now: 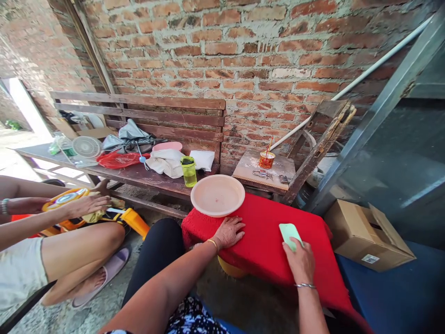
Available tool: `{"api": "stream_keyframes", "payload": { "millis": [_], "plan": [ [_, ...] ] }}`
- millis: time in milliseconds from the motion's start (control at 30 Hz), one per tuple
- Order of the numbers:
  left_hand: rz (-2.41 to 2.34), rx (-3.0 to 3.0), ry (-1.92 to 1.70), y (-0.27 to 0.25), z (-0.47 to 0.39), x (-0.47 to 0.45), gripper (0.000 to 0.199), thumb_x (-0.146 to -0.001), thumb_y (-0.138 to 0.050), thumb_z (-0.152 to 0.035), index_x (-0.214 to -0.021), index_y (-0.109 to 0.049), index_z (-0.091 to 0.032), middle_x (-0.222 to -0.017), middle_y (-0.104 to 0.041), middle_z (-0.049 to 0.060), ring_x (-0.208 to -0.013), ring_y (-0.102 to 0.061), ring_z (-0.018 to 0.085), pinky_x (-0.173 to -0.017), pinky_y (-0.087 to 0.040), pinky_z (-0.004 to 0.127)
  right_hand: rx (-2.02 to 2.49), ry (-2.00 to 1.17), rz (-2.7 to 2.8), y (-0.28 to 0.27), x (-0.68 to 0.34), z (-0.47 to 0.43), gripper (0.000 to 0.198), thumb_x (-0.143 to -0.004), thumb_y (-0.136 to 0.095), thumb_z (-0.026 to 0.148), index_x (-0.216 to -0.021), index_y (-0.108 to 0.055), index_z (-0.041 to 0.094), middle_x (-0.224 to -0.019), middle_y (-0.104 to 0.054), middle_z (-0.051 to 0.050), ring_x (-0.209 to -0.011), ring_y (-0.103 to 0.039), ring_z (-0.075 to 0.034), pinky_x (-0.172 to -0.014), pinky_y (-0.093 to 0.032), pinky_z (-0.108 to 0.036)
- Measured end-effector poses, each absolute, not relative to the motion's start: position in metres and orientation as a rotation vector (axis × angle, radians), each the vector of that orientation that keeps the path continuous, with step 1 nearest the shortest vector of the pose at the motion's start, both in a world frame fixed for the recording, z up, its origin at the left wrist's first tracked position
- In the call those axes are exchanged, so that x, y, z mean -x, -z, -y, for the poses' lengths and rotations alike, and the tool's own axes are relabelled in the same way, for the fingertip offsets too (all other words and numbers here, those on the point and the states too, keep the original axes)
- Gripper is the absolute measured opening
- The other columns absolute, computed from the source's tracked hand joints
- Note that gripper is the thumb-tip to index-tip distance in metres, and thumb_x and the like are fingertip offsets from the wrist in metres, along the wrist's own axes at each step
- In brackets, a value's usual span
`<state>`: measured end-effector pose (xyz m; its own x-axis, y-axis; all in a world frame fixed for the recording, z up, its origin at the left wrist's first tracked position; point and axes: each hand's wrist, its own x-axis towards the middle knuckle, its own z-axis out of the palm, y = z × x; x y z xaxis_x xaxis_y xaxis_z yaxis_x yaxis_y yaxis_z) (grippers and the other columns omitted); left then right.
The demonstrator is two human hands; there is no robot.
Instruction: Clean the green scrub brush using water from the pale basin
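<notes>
One pale green flat object (288,232): gripped by its near end in the right hand (301,263), over the right part of a red cloth (266,218); whether the cloth is touched by it cannot be told. One left hand (229,232): laid open, palm down, on the cloth, just beside a pale pink basin (218,194), which is set at the cloth's far left corner. One yellow-green bottle (188,172): stood upright on a wooden bench (156,179), behind the basin. One cardboard box (358,236): placed right of the cloth.
</notes>
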<state>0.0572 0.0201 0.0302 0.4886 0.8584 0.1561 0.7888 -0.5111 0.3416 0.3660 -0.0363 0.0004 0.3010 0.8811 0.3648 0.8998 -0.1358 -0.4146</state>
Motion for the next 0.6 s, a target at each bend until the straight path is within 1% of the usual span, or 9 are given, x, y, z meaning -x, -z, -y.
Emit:
{"api": "stream_keyframes", "payload": {
  "millis": [67, 133, 200, 267, 333, 433, 500, 600],
  "plan": [
    [-1.408, -2.511, -0.456, -0.031, -0.020, -0.058, 0.039, -0.097, -0.055, -0.039, -0.133, -0.064, -0.026, -0.148, -0.054, 0.008, -0.139, -0.047, 0.028, -0.118, -0.033, 0.047, 2.201, 0.139, 1.366, 0.002, -0.396, 0.041, 0.050, -0.086, -0.047, 0.058, -0.111, -0.073, 0.023, -0.084, -0.062, -0.012, -0.092, -0.058, -0.032, -0.078, -0.049, -0.043],
    [-1.403, -2.513, -0.465, -0.031, -0.020, -0.058, 0.039, -0.097, -0.055, -0.039, -0.133, -0.064, -0.026, -0.148, -0.055, 0.008, -0.139, -0.047, 0.028, -0.118, -0.033, 0.047, 2.298, 0.185, 1.215, 0.004, -0.416, 0.045, 0.055, -0.085, -0.044, 0.062, -0.112, -0.073, 0.022, -0.080, -0.062, -0.013, -0.094, -0.057, -0.035, -0.077, -0.048, -0.046],
    [-1.401, -2.516, -0.477, -0.031, -0.020, -0.058, 0.038, -0.097, -0.055, -0.039, -0.132, -0.064, -0.027, -0.147, -0.055, 0.008, -0.138, -0.047, 0.028, -0.118, -0.033, 0.047, 2.274, 0.147, 1.188, 0.004, -0.419, 0.045, 0.060, -0.084, -0.043, 0.064, -0.112, -0.073, 0.019, -0.079, -0.062, -0.014, -0.096, -0.056, -0.036, -0.080, -0.048, -0.047],
    [-1.403, -2.520, -0.481, -0.030, -0.020, -0.058, 0.038, -0.097, -0.055, -0.039, -0.132, -0.065, -0.026, -0.147, -0.055, 0.008, -0.138, -0.047, 0.028, -0.118, -0.033, 0.046, 2.129, 0.019, 1.267, 0.002, -0.403, 0.042, 0.062, -0.083, -0.044, 0.065, -0.111, -0.073, 0.017, -0.083, -0.062, -0.014, -0.097, -0.057, -0.034, -0.084, -0.049, -0.046],
    [-1.405, -2.526, -0.481, -0.030, -0.020, -0.058, 0.038, -0.097, -0.055, -0.039, -0.132, -0.065, -0.026, -0.147, -0.056, 0.008, -0.138, -0.047, 0.027, -0.118, -0.033, 0.046, 1.919, -0.142, 1.420, 0.000, -0.374, 0.038, 0.059, -0.082, -0.048, 0.064, -0.108, -0.073, 0.018, -0.093, -0.062, -0.013, -0.096, -0.059, -0.030, -0.087, -0.051, -0.043],
    [-1.400, -2.531, -0.479, -0.029, -0.020, -0.057, 0.038, -0.097, -0.055, -0.039, -0.132, -0.065, -0.026, -0.147, -0.055, 0.007, -0.138, -0.047, 0.027, -0.118, -0.033, 0.046, 1.627, -0.301, 1.726, -0.002, -0.327, 0.033, 0.044, -0.081, -0.056, 0.055, -0.105, -0.074, 0.022, -0.103, -0.062, -0.010, -0.095, -0.062, -0.025, -0.089, -0.052, -0.039],
    [-1.403, -2.526, -0.475, -0.029, -0.020, -0.057, 0.039, -0.097, -0.055, -0.040, -0.132, -0.064, -0.026, -0.148, -0.055, 0.008, -0.138, -0.047, 0.027, -0.118, -0.033, 0.047, 1.522, -0.296, 1.876, -0.002, -0.310, 0.032, 0.036, -0.083, -0.057, 0.048, -0.105, -0.074, 0.024, -0.105, -0.062, -0.009, -0.097, -0.061, -0.024, -0.091, -0.051, -0.038],
    [-1.411, -2.515, -0.462, -0.029, -0.020, -0.057, 0.039, -0.097, -0.055, -0.039, -0.133, -0.064, -0.025, -0.149, -0.054, 0.008, -0.139, -0.046, 0.028, -0.118, -0.032, 0.047, 1.596, -0.190, 1.874, -0.002, -0.315, 0.032, 0.036, -0.086, -0.055, 0.045, -0.108, -0.074, 0.024, -0.104, -0.062, -0.010, -0.096, -0.061, -0.025, -0.090, -0.050, -0.039]
  ]
}}
